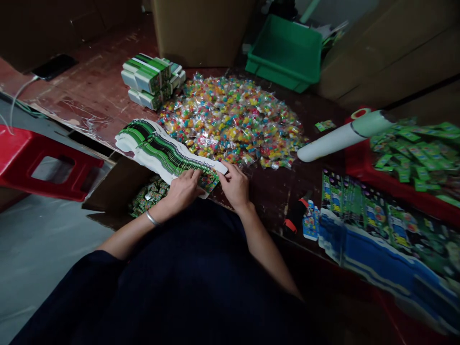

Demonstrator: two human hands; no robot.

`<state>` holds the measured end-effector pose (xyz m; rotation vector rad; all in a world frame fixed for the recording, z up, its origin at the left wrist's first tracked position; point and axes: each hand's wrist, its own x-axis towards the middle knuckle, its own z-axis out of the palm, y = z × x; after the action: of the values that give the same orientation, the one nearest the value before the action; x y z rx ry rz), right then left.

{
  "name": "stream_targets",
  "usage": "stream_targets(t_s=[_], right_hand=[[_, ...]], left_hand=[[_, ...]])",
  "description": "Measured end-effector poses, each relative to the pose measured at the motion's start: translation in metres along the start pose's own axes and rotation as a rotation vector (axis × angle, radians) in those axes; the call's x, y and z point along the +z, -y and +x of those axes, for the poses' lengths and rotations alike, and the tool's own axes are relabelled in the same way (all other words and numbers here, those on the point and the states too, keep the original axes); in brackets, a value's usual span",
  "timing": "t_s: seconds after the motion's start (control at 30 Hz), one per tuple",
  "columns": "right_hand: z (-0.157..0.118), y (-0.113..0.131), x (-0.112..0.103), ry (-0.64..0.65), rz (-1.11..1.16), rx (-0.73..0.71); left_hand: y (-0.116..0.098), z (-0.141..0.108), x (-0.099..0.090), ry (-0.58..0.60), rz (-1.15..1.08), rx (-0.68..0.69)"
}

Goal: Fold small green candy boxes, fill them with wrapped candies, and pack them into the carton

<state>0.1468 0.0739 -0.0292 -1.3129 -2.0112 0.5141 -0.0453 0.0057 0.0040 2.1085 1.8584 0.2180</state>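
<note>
A long overlapping row of flat, green-and-white printed cartons [161, 148] runs diagonally along the table's near edge. My left hand [185, 189], with a silver bracelet at its wrist, is closed over the near end of that row, fingers bent onto the front carton [209, 181]. My right hand [235, 184] pinches the same carton's right end between thumb and fingers. Just beyond both hands lies a big heap of small clear bags of colourful candies [233, 120]. The fingertips of my left hand are partly hidden.
Banded carton bundles [153, 79] and a green bin [287, 52] stand behind. A white roll [341, 136] leans beside a red tray [359, 158] of filled green packs. Blue-and-green flat cartons [377, 239] and a red-black cutter [296, 215] lie right; an open cardboard box [115, 184] sits below left.
</note>
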Motion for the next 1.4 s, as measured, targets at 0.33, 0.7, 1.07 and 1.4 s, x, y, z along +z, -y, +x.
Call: stream_targets(t_s=[0.33, 0.7, 1.07, 1.4], right_hand=[[-0.009, 0.019, -0.028, -0.148, 0.382, 0.136], [-0.020, 0.053, -0.056, -0.188, 0.529, 0.086], [-0.026, 0.054, -0.069, 0.295, 0.501, -0.004], [-0.039, 0.056, -0.034, -0.065, 0.601, 0.228]], left_hand=[[0.001, -0.001, -0.012, -0.107, -0.296, 0.056], [-0.005, -0.002, -0.024, 0.544, -1.794, 0.158], [0.001, -0.004, -0.033, 0.489, -1.546, 0.185], [-0.016, 0.000, -0.010, -0.084, -1.552, -0.037]])
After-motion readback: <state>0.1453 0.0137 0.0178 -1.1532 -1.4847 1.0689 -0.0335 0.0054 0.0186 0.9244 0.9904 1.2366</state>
